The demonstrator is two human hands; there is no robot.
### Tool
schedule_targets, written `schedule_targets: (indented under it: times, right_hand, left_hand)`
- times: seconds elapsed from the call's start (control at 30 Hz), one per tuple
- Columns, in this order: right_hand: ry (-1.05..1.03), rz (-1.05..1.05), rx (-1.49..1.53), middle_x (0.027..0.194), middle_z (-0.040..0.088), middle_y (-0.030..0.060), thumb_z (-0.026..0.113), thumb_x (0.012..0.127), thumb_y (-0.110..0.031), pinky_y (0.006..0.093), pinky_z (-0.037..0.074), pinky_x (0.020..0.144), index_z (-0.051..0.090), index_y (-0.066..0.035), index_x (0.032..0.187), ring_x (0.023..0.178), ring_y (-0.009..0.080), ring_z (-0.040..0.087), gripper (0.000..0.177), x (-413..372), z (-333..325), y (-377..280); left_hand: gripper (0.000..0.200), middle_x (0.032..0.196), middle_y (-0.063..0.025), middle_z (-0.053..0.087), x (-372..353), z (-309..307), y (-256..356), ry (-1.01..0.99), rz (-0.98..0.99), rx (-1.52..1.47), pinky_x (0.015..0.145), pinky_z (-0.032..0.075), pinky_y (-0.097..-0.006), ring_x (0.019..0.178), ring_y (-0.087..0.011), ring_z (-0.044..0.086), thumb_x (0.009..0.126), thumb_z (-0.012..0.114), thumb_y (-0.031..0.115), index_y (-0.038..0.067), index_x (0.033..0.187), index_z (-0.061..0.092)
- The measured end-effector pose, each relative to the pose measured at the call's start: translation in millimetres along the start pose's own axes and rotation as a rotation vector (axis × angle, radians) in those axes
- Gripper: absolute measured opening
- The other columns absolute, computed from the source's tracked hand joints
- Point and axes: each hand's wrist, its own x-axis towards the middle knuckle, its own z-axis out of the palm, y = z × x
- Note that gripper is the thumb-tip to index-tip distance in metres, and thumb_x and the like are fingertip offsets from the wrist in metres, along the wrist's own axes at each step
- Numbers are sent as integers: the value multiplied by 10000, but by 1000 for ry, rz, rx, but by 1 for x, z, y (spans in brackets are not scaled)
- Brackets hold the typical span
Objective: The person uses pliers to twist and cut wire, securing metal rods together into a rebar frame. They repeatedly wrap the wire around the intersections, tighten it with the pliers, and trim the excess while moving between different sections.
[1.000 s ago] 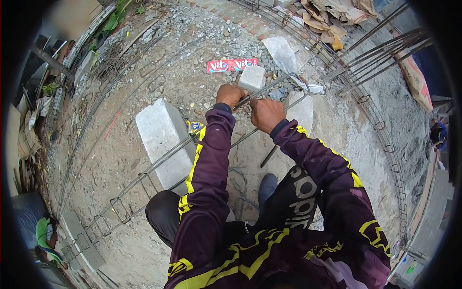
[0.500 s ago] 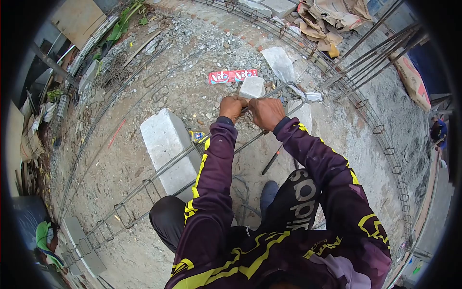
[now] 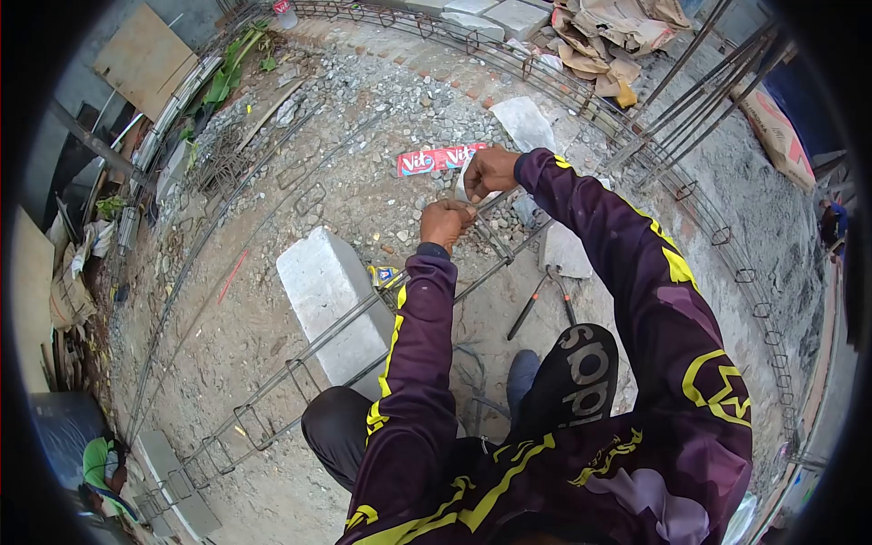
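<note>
A long rebar frame [image 3: 339, 325] with square ties runs from lower left up to my hands and lies across a pale concrete block [image 3: 329, 286]. My left hand [image 3: 445, 223] is closed at the top bar of the frame, thumb and fingers pinched together. Just above and to the right, my right hand [image 3: 491, 173] is also closed, bent down over the bar; what its fingertips hold is too small to make out. Orange-and-black pincers [image 3: 542, 295] lie on the ground beside a second block [image 3: 565, 250]. A small yellow-and-blue item [image 3: 384, 275] sits by the large block.
A red wrapper strip [image 3: 440, 160] lies beyond my hands. Another rebar frame [image 3: 722, 236] curves along the right and top. Upright bars [image 3: 699, 100] and torn paper sacks [image 3: 618, 36] are at upper right. A person in green [image 3: 98, 463] is at lower left.
My hands have moved apart, the right one up and off the bar's end, the left slightly down. The pincers now show fully. The view has shifted slightly.
</note>
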Motion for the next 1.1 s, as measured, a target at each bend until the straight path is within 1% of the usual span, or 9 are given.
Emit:
schedule_targets:
  times: [0.27,0.4,0.53,0.7,0.8,0.87,0.9,0.93,1.1]
  right_hand:
    - [-242,221,418,845,709,17,789,785,-348,277,503,525,769,-110,957,614,133,622,295,15,3,30]
    - [-214,278,658,954,719,57,696,853,-431,286,546,601,752,-110,1054,713,147,676,383,4,-12,29]
    - [-244,132,598,1069,696,61,624,939,-222,267,549,687,617,-80,1293,748,115,654,382,-7,2,49]
    - [-289,199,283,1092,697,89,620,927,-283,330,545,747,572,-98,1346,876,195,676,460,-5,11,37]
    - [50,96,41,1209,648,165,646,882,-298,422,470,927,523,-74,1380,1087,315,612,559,-27,5,19]
    - [641,-13,-52,1144,653,189,656,836,-229,452,453,956,612,-58,1247,1120,370,586,448,-50,25,19]
    - [765,-141,-70,1026,662,160,650,830,-204,452,474,896,655,-59,1109,985,367,619,315,-64,30,17]
    - [751,-166,-21,912,653,121,643,833,-185,447,481,833,680,-65,959,872,347,623,178,-81,38,13]
    - [517,114,-276,1055,667,55,639,830,-234,417,438,849,688,-97,1004,1004,261,599,227,-106,88,19]
  left_hand:
    - [200,755,-79,661,1,4,4,57,-36,15,556,489,-266,622,-143,614,729,728,99,-33,861,656]
    - [200,776,-74,659,0,6,13,44,-82,33,567,500,-250,631,-133,616,745,725,111,-22,873,649]
    - [189,732,-66,662,-5,6,12,66,-82,24,511,455,-246,576,-118,591,735,746,112,-18,843,662]
    - [177,722,-63,666,-10,12,22,126,-119,66,489,441,-252,567,-120,598,741,744,119,-11,832,665]
    - [153,713,-88,653,2,11,16,89,-146,25,463,439,-265,535,-146,590,749,703,94,-26,826,648]
    - [133,712,-107,646,5,9,18,39,-174,2,446,441,-275,509,-160,578,758,677,78,-35,816,638]
    - [139,743,-108,658,5,9,18,55,-188,25,487,474,-275,533,-172,592,767,674,82,-38,828,640]
    - [152,763,-102,664,7,5,17,8,-194,31,531,494,-271,572,-172,607,771,678,94,-34,848,645]
    - [254,772,-52,664,46,-23,-15,-35,-277,74,527,474,-273,565,-152,607,765,685,212,46,956,668]
